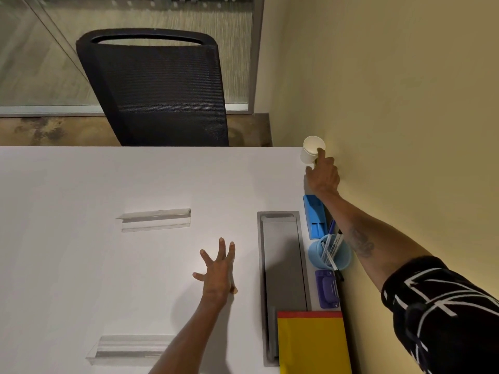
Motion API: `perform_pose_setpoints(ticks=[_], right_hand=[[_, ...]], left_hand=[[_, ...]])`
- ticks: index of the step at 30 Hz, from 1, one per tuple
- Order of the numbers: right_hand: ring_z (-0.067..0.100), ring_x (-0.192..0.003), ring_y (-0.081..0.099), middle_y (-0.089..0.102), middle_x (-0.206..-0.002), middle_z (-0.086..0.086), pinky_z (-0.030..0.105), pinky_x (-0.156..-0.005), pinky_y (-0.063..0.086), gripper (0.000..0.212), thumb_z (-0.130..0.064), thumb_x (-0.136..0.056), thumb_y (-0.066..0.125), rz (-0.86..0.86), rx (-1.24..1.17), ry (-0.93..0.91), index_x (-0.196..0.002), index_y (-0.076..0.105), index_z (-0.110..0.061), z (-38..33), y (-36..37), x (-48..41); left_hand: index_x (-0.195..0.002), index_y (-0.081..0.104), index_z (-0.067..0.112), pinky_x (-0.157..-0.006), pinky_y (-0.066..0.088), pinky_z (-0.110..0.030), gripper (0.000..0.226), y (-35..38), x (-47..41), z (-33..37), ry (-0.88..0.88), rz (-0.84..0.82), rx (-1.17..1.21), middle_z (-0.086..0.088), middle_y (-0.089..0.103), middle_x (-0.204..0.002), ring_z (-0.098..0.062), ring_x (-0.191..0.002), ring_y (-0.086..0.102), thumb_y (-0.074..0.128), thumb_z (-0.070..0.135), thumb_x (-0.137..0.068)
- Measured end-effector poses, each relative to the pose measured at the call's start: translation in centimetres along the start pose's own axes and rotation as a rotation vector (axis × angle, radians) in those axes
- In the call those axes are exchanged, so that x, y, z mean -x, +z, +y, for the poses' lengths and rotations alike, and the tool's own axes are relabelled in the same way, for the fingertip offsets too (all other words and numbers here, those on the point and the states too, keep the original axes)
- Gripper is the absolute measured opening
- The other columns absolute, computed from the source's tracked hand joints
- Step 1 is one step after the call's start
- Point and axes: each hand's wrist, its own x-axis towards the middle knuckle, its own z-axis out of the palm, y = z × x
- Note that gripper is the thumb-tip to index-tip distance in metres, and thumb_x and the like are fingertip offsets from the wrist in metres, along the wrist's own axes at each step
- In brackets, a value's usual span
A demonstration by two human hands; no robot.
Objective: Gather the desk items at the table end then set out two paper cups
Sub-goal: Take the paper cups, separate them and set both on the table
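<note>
Right hand [322, 175] is stretched out along the wall at the far right corner of the white table [81, 198], fingers closed on a white paper cup [312, 150]. Cup is tilted, mouth toward camera, probably just off the surface; contact is hard to read from this angle. Only one cup visible. Left hand [218, 271] is mid-table, fingers splayed, holding nothing, palm down on or just above the top. Desk items are lined up against the wall: blue stapler [314, 215], light blue pen holder [330, 252] with markers, purple hole punch [327, 288], yellow folder [313, 344] with red edge. Grey cable hatch [283, 265] just left of them. Two clear acrylic stands [155, 220] on the left. Black mesh chair [159, 87] behind the far edge.
</note>
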Motion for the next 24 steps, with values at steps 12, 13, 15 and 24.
perform_pose_setpoints(ticks=[12,13,15,24], right_hand=[[0.038,-0.122,0.055,0.055,-0.132,0.022,0.046,-0.101,0.047,0.043,-0.019,-0.102,0.044,-0.040,0.114,0.023,-0.143,0.040,-0.009,-1.4,1.4,-3.7],[0.038,-0.121,0.056,0.056,-0.131,0.022,0.046,-0.099,0.048,0.040,-0.018,-0.102,0.043,-0.033,0.118,0.027,-0.140,0.045,-0.006,-1.3,1.5,-3.9],[0.038,-0.119,0.058,0.059,-0.127,0.022,0.045,-0.096,0.049,0.035,-0.013,-0.101,0.041,-0.014,0.120,0.034,-0.134,0.051,-0.003,-1.3,1.5,-4.2],[0.037,-0.107,0.066,0.066,-0.117,0.020,0.041,-0.083,0.055,0.031,-0.016,-0.102,0.046,0.050,0.069,-0.086,-0.127,0.060,-0.004,-2.3,0.7,-1.5]], left_hand=[[-0.158,-0.008,0.034,-0.090,0.040,-0.080,0.130,0.8,-1.1,-0.3,0.005,0.007,-0.054,0.003,-0.018,-0.166,-0.058,-0.146,0.003,0.088,0.040,-0.070],[-0.158,-0.008,0.034,-0.090,0.041,-0.079,0.131,0.9,-1.2,-0.4,0.002,0.012,-0.070,0.003,-0.018,-0.166,-0.059,-0.146,0.004,0.087,0.042,-0.069],[-0.158,-0.008,0.033,-0.088,0.042,-0.079,0.132,1.2,-1.4,-0.5,0.005,0.016,-0.095,0.002,-0.018,-0.166,-0.060,-0.144,0.005,0.088,0.042,-0.068],[-0.157,-0.008,0.036,-0.086,0.040,-0.081,0.136,1.7,-1.9,-0.6,-0.009,0.019,-0.036,0.007,-0.020,-0.165,-0.059,-0.146,0.001,0.091,0.037,-0.064]])
